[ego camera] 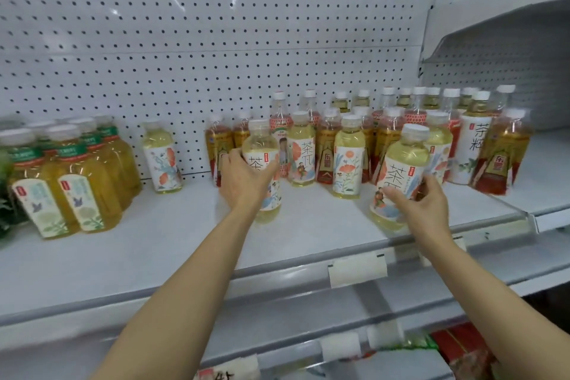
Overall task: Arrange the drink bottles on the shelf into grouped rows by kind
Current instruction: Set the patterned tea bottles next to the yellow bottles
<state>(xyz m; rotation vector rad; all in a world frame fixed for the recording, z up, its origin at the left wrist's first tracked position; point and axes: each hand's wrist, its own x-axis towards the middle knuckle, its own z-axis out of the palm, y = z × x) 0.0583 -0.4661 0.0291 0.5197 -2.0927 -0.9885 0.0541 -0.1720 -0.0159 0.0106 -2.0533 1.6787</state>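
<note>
My left hand grips a pale yellow tea bottle with an orange-flower label, standing at the shelf's middle. My right hand holds a second bottle of the same kind, tilted near the shelf's front edge. One more of this kind stands alone against the pegboard on the left. Behind my hands stands a mixed crowd of bottles: pale flower-label ones, amber ones with red-gold labels, and clear ones at the back. Amber bottles with green bands are grouped at far left.
The white shelf has a perforated back panel. A tall white-label bottle stands at the right. Price-tag holders line the front rail. A lower shelf with red packages shows below right.
</note>
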